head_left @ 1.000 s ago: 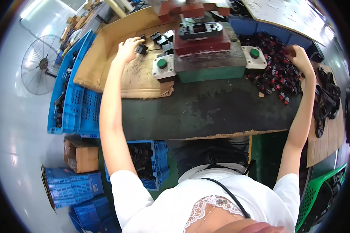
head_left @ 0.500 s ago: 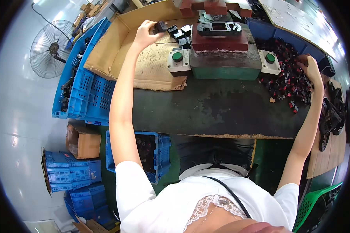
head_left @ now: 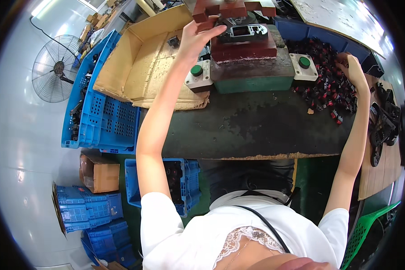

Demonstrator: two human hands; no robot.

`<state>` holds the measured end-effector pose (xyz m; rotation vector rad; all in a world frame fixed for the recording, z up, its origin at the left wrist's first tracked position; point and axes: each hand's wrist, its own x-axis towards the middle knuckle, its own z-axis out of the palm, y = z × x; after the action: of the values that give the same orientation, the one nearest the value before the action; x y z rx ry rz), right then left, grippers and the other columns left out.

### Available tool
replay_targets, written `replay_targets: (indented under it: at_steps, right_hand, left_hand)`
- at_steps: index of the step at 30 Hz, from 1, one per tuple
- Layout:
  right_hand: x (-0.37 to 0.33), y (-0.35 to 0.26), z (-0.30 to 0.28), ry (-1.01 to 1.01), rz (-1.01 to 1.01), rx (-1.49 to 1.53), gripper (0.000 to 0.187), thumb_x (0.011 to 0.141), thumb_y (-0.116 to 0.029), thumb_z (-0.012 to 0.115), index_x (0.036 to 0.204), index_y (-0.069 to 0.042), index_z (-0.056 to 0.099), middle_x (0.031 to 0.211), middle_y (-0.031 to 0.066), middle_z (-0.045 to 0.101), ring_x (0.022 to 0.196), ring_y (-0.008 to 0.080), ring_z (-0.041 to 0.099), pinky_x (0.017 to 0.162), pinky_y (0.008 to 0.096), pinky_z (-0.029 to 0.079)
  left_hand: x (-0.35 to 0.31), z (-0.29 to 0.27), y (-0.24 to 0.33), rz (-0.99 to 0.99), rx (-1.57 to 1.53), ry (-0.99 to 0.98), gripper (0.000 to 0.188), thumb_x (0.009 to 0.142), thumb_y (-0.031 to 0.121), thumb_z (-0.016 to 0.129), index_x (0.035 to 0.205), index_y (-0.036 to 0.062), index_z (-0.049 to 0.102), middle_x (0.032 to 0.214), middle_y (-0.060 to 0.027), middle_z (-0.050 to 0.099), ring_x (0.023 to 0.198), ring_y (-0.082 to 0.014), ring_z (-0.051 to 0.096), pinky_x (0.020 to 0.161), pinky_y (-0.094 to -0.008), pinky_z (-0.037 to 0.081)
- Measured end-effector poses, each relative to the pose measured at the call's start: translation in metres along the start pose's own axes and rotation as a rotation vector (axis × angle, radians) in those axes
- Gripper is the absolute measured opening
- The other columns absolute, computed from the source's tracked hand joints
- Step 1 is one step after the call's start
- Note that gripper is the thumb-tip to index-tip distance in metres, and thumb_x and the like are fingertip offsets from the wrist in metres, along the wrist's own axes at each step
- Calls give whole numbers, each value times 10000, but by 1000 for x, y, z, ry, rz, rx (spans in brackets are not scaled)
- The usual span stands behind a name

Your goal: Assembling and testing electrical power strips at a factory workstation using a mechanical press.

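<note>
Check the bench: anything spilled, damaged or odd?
Yes. A brown scrap lies on the bench beside the pile of red-and-black parts, unlike them in colour. The bench's front edge looks frayed and its top patchy, like wear. The near edge of the cardboard tray is ragged.

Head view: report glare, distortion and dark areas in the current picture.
Head view: bright glare at upper right, near the white board; head view: curved fisheye rim, black corners; head view: dim shadow beneath the table.
</note>
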<state>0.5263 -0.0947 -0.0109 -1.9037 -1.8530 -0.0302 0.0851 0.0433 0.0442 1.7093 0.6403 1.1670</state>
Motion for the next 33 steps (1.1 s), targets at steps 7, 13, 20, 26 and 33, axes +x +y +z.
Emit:
replay_targets:
  at_steps: [7, 13, 20, 26, 33]
  right_hand:
    - [0, 6, 4, 68, 9, 78, 177, 745, 4, 658, 909, 55, 616, 791, 135, 653, 708, 197, 614, 673, 306, 486]
    - [5, 1, 6, 18, 26, 20, 186, 752, -15, 640, 915, 68, 603, 790, 167, 647, 724, 230, 630, 679, 312, 488]
    - [2, -5, 4, 53, 34, 4, 225, 752, -78, 627, 949, 26, 599, 786, 195, 634, 702, 303, 612, 666, 353, 479]
    - [4, 0, 6, 68, 58, -16, 256, 741, -93, 647, 964, 30, 618, 820, 198, 647, 722, 290, 625, 684, 343, 487]
    - [5, 13, 8, 38, 45, 16, 233, 744, -60, 644, 954, 42, 641, 843, 196, 656, 736, 285, 633, 692, 328, 493]
  left_hand:
    - [11, 22, -5, 77, 203, -56, 436, 669, 248, 807, 1013, 41, 638, 928, -35, 662, 805, -105, 575, 756, -266, 450]
    - [19, 25, -13, 163, 359, -78, 469, 643, 307, 822, 978, 32, 644, 868, -47, 669, 722, -100, 577, 688, -249, 464]
    - [19, 24, -16, 221, 453, -60, 452, 650, 329, 813, 910, 9, 626, 845, -53, 665, 736, -97, 595, 676, -247, 464]
    - [17, 22, -14, 233, 473, -107, 455, 654, 325, 807, 915, 1, 625, 833, -58, 650, 773, -133, 592, 739, -277, 460]
    - [13, 16, -4, 277, 612, -133, 419, 687, 321, 786, 991, 56, 672, 945, -72, 651, 921, -182, 593, 885, -301, 417]
